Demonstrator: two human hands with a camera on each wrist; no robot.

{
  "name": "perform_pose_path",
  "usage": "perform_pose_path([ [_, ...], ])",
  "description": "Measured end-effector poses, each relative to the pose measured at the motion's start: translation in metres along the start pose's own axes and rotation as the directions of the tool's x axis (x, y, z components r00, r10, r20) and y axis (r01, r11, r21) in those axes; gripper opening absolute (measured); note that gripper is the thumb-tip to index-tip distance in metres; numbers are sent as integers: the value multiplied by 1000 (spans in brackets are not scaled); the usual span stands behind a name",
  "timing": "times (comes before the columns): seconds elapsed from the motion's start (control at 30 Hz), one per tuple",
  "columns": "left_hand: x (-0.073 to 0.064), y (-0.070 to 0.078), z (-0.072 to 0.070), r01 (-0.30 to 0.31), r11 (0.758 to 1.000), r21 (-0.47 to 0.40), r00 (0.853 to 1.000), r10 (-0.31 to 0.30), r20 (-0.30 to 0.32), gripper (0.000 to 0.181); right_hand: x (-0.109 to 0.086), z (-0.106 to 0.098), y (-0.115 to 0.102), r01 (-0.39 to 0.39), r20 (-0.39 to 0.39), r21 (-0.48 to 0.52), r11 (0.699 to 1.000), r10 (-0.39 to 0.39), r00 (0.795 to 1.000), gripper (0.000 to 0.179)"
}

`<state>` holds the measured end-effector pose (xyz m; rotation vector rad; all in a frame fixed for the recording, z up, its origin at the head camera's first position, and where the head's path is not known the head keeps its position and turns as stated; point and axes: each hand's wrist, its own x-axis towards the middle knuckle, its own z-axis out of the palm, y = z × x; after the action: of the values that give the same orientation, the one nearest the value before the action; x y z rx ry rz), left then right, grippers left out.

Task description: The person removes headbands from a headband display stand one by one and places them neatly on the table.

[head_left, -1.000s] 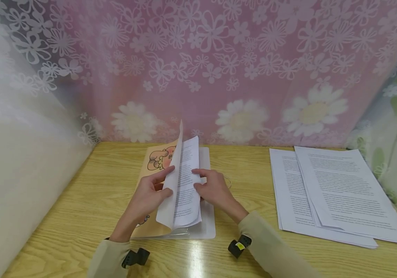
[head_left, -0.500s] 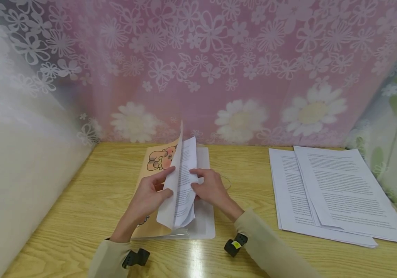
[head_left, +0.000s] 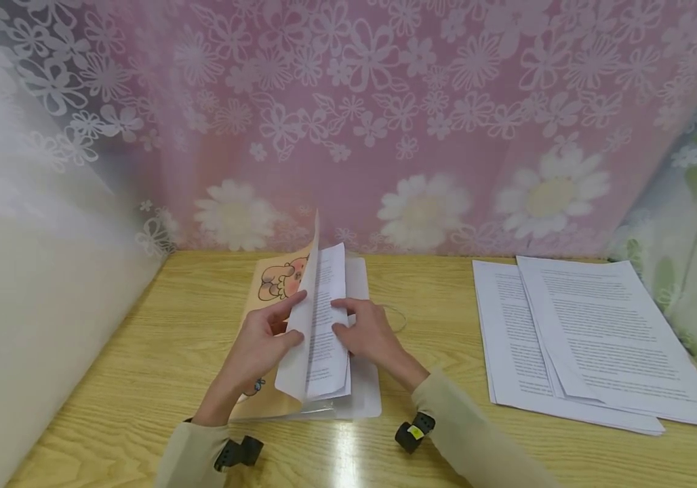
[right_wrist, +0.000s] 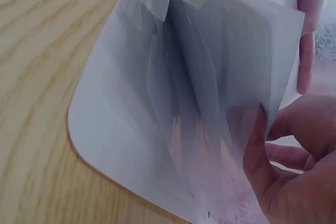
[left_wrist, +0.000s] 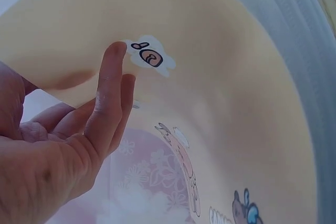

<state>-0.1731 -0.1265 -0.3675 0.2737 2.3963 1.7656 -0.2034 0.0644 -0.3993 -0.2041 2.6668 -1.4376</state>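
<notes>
An expanding file folder, its orange cover (head_left: 275, 271) printed with cartoon animals, lies on the table with the cover raised at the right. My left hand (head_left: 263, 339) pinches this cover; in the left wrist view, fingers (left_wrist: 107, 98) of that hand lie against its orange side. Inside stands a stack of printed sheets (head_left: 327, 352), leaning against the raised cover. My right hand (head_left: 369, 332) pinches the right edge of the stack between thumb and fingers. Grey, see-through pockets (right_wrist: 178, 77) fan out below it in the right wrist view. The sheets' lower left side is hidden behind the cover.
Two overlapping piles of printed paper (head_left: 605, 332) lie on the right side of the wooden table (head_left: 434, 285). A thin elastic loop (head_left: 400, 318) sticks out to the folder's right. A pink flowered curtain (head_left: 348, 135) hangs right behind the table's back edge.
My right hand has shifted slightly left with the sheets' edge. The sheets sit a little lower, and their bottom corner, curled half a second ago, is flatter. My left hand stays nearly still.
</notes>
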Motion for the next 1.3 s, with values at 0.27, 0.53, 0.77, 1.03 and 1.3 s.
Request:
perform_pose_path([
  [0.27,-2,1,-3,20,1000,-15,1000,-20,4,61,-11,-13,2,81,-50,-78,994,-85,995,34],
  [0.53,-4,1,-7,29,999,-32,1000,-29,-1,60,-21,-29,9,152,-67,-71,986,-157,985,28],
  [0.77,-4,2,-9,30,999,-42,1000,-30,-3,61,-29,-48,22,231,-44,-130,964,-239,970,30],
  [1.03,-6,2,-11,81,992,-92,997,-81,-2,61,-37,-78,39,281,-73,-203,938,-301,951,32],
  [1.3,-7,1,-15,74,994,-80,997,-73,13,61,-47,-112,58,248,-123,-288,925,-293,948,36],
])
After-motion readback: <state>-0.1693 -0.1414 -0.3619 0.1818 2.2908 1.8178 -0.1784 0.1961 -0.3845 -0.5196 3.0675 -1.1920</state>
